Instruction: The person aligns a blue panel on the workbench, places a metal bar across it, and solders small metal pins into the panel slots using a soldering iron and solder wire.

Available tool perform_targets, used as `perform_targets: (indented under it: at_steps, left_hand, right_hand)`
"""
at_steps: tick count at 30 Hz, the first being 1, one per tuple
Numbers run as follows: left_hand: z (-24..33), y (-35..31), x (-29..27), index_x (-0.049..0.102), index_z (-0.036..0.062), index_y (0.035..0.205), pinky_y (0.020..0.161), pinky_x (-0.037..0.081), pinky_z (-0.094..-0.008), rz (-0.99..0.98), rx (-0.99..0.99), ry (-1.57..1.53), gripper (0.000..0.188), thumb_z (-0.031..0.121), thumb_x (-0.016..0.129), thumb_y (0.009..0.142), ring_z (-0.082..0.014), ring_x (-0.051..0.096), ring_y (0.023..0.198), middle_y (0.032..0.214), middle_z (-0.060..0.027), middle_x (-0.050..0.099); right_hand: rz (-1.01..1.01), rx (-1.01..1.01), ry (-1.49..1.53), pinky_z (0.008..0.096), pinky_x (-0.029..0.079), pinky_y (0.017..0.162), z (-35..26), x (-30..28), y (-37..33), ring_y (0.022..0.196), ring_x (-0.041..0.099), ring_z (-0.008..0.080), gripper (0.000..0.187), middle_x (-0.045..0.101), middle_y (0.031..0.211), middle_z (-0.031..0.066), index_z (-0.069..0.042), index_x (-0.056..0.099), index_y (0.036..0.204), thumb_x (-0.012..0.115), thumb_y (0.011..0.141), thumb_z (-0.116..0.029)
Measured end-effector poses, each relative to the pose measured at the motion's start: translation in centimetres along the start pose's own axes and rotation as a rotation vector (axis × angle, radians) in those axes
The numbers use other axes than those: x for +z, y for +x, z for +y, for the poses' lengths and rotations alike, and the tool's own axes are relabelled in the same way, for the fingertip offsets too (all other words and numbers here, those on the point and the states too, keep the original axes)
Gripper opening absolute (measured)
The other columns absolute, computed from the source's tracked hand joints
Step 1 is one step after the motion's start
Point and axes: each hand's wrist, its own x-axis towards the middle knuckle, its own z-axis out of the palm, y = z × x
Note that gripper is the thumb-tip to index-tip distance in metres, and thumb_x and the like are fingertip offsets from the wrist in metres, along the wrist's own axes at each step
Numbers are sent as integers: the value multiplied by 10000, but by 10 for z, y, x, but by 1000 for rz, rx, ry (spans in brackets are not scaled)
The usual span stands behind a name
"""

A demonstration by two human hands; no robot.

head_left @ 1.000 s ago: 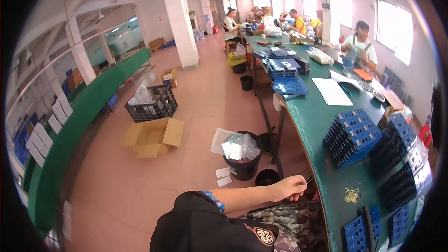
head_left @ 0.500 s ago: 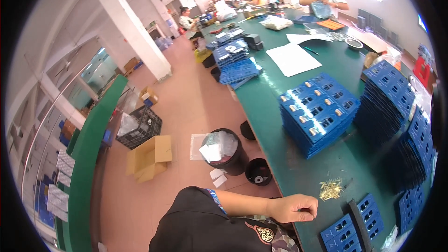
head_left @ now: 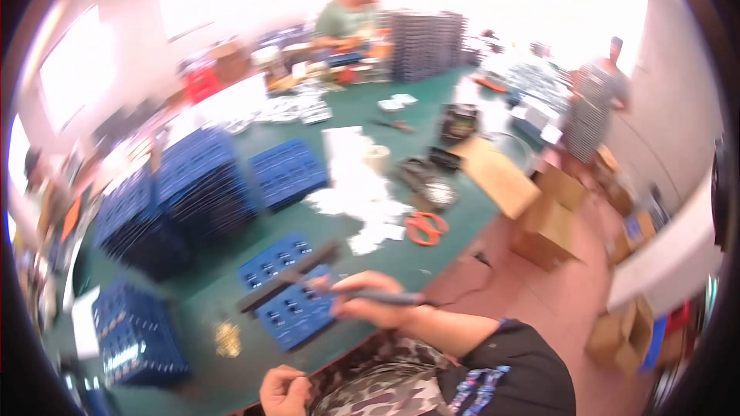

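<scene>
In my right hand (head_left: pixel 370 296) is a soldering iron (head_left: pixel 393 297) with a grey handle, its front end pointing left over a blue circuit board panel (head_left: pixel 289 320). A dark bar (head_left: pixel 289 277) lies across the panel, dividing it in view into two strips. My left hand (head_left: pixel 285 391) is at the table's near edge, fingers curled and pressed together; whatever they may hold is hidden. Left of the panel sits a small pile of gold-coloured pins (head_left: pixel 228 339). Motion blurs the picture, so the iron's tip is unclear.
Stacks of blue panels (head_left: pixel 204 177) stand to the left on the green table (head_left: pixel 223 277). Beyond the bar are white pieces (head_left: pixel 370 216), orange-handled scissors (head_left: pixel 425 229) and a tape roll (head_left: pixel 377 157). Cardboard boxes (head_left: pixel 547 219) stand on the right. Co-workers (head_left: pixel 347 19) are farther off.
The view has swung right. My right hand with the soldering iron has come into sight, and my left hand now appears at the lower edge, still closed.
</scene>
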Motion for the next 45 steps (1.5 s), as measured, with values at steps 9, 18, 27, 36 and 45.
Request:
perform_targets:
  at_steps: [9, 18, 27, 36, 45]
  left_hand:
    - [0, -9, 84, 539, 67, 906, 498, 351, -200, -216, -167, 90, 82, 98, 587, 964, -51, 442, 549, 691, 4, 533]
    - [1, -10, 110, 541, 66, 889, 486, 325, -195, -194, -185, 107, 103, 114, 590, 967, -45, 416, 535, 682, 11, 528]
    - [-10, -5, 141, 535, 70, 873, 481, 307, -193, -194, -156, 160, 130, 131, 569, 982, -45, 401, 533, 663, 10, 510]
    - [-15, -6, 163, 560, 89, 858, 498, 303, -195, -226, -186, 222, 132, 134, 582, 980, -31, 388, 566, 668, 46, 488]
    - [-10, -3, 154, 549, 85, 842, 495, 308, -196, -265, -191, 178, 144, 133, 589, 971, -34, 388, 558, 654, 38, 482]
  right_hand:
    - [-50, -51, 131, 248, 461, 796, -23, 37, -76, 884, 553, 96, 460, 583, 961, 34, -96, 493, 1323, 636, 900, 14]
    - [-24, -159, 38, 241, 460, 741, -33, 16, -83, 825, 533, 72, 385, 571, 898, 10, -92, 514, 1300, 608, 935, -17]
    - [-43, -228, 55, 251, 481, 733, -30, -11, -90, 815, 556, 84, 333, 587, 902, 13, -81, 549, 1259, 624, 935, -58]
    - [83, -373, -250, 276, 479, 718, -45, -36, -109, 811, 587, 120, 312, 606, 926, 33, -50, 568, 1214, 640, 912, -22]
    - [221, -313, -196, 233, 451, 728, -43, -36, -108, 817, 515, 65, 349, 560, 895, -3, -74, 530, 1270, 636, 938, -79]
